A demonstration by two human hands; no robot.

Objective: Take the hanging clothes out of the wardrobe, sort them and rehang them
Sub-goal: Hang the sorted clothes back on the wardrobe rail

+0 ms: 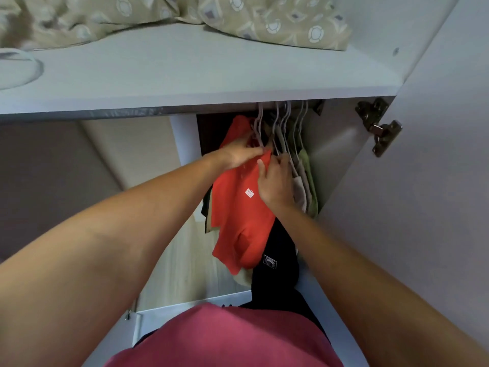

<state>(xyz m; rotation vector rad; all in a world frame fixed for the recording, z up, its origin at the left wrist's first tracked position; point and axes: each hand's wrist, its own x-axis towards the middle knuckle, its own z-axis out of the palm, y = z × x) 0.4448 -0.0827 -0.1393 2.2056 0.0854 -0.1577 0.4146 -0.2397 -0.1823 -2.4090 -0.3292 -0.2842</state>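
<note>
Home bedroom, wardrobe (423,181), hung clothes (238,207), bedding (264,19) on shelf (185,75)

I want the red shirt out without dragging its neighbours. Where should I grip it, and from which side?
Probably grip the hanger neck just above the red shirt collar, coming from the left, where the rail is bare. The other hangers crowd its right side. The left hand is already at the collar; the right hand could hold the neighbours back.

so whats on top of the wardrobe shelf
Patterned beige bedding lies bunched on the shelf, with a pale loop at its left. What lies behind the bedding is hidden.
</note>
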